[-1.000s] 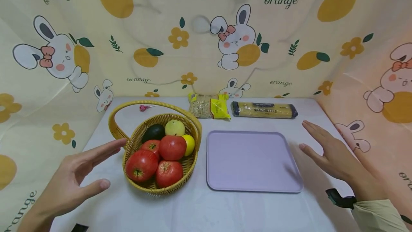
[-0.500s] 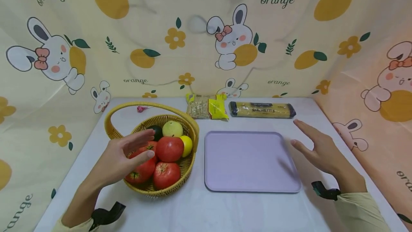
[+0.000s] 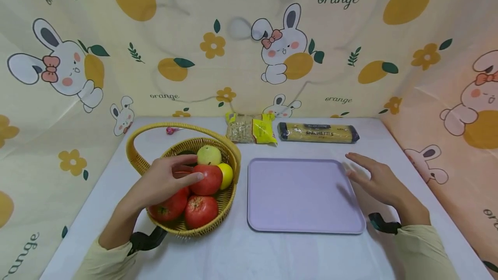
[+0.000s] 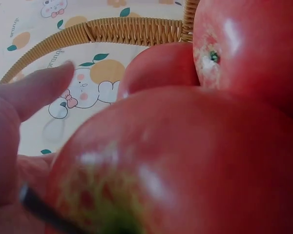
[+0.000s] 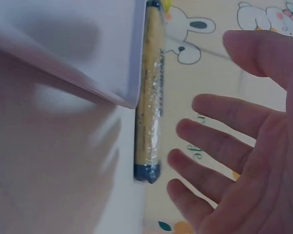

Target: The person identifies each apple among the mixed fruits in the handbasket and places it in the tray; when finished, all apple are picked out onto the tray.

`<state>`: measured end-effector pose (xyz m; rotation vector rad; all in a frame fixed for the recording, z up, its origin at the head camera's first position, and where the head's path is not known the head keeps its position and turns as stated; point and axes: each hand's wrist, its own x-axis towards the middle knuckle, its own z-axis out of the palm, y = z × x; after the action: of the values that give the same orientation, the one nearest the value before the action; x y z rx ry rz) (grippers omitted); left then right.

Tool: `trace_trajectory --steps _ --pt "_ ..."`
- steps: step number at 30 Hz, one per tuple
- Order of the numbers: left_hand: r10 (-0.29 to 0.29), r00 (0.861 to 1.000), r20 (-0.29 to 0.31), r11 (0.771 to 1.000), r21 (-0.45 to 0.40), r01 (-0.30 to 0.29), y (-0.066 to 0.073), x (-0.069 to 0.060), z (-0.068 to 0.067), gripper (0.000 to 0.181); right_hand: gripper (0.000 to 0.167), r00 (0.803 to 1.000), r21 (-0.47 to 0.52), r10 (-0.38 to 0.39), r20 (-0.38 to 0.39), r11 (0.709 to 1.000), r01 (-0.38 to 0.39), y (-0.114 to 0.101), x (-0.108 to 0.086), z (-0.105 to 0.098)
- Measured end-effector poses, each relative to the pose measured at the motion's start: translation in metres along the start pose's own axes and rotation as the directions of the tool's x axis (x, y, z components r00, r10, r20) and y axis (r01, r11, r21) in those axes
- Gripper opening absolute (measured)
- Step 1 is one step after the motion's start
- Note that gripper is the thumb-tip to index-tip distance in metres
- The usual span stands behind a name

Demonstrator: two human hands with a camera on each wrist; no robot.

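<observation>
Over the wicker basket point(image 3: 229, 204) on the left, the left hand point(image 3: 161, 180) hovers with fingers and thumb apart, beside the upper red fruit point(image 3: 208, 180). Whether it touches the fruit I cannot tell. In the left wrist view a large red fruit point(image 4: 185, 151) fills the front, with the thumb and palm of the left hand point(image 4: 19, 126) at the left. The right hand point(image 3: 383, 182) is held above the right edge of the lilac tray point(image 3: 303, 193), holding nothing. Its fingers are spread in the right wrist view, the hand point(image 5: 244, 156) beside the spaghetti pack point(image 5: 150, 97).
A yellow-ended bag point(image 3: 250, 128) and the spaghetti pack point(image 3: 319, 133) lie behind the tray. A small pink item point(image 3: 171, 130) sits behind the basket's raised handle point(image 3: 186, 125). A green fruit point(image 3: 209, 154) and a yellow one point(image 3: 226, 176) are also in the basket.
The left hand has moved right, from the basket's left side to over the fruit. The right hand has shifted slightly left, toward the tray.
</observation>
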<state>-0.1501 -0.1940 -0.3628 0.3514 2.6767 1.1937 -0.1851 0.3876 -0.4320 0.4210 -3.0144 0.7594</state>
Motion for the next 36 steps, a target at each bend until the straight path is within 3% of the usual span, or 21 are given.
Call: trace_trajectory --steps 4,12,20,28,36 --pt "0.004 1.0 0.026 0.995 0.099 -0.006 0.004 0.007 0.003 0.073 0.068 0.999 0.011 0.017 0.039 1.0 -0.017 0.008 0.005 0.006" --pt "-0.01 1.0 -0.008 0.97 0.243 0.012 0.008 0.011 0.011 0.074 0.075 0.988 0.025 0.092 0.122 0.995 -0.095 0.012 0.004 0.014" --pt "-0.029 1.0 -0.006 0.961 0.274 0.03 0.006 0.013 0.013 0.075 0.078 0.978 0.0 0.104 0.179 0.994 -0.106 0.012 0.004 0.02" --pt "-0.059 0.998 0.037 0.957 0.285 0.046 0.008 0.014 0.013 0.08 0.081 0.972 -0.01 0.124 0.199 0.992 -0.124 0.013 0.004 0.022" --pt "-0.026 0.999 0.032 0.959 0.284 0.016 0.01 0.012 0.014 0.08 0.082 0.967 -0.002 0.141 0.213 0.99 -0.144 0.012 0.003 0.021"
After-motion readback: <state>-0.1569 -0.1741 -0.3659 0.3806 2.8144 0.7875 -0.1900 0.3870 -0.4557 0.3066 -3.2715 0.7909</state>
